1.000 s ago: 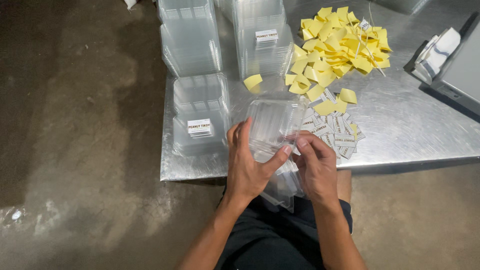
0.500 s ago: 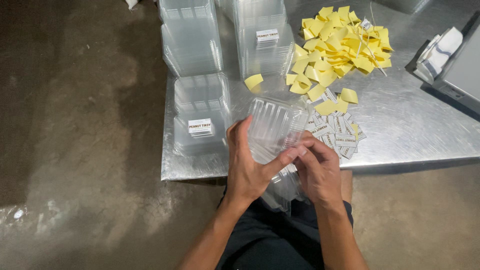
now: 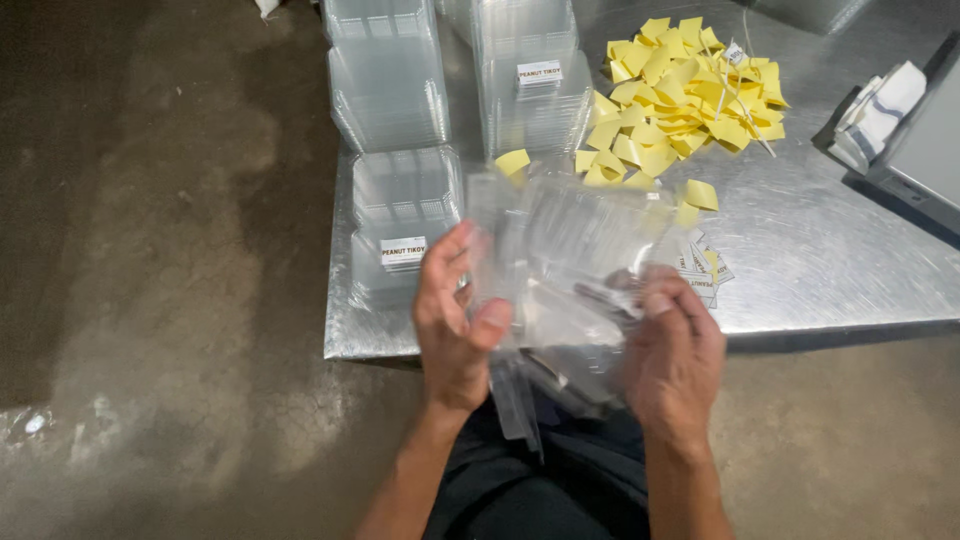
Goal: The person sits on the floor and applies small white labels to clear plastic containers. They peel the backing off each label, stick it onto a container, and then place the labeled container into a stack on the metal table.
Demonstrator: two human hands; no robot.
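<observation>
Both my hands hold a clear plastic clamshell container up over the front edge of the steel table. My left hand grips its left side with the thumb on the front. My right hand grips its lower right part. The container is blurred by motion. More clear plastic hangs below it over my lap. A small pile of white labels lies on the table, partly hidden behind the container.
Stacks of clear containers stand at the table's back left, one stack bearing a white label. A labelled container sits at the front left. A heap of yellow paper pieces lies behind. A grey machine is at right.
The container has been lifted and turned toward me, and it now appears larger and blurred. My hands have spread apart to its two sides.
</observation>
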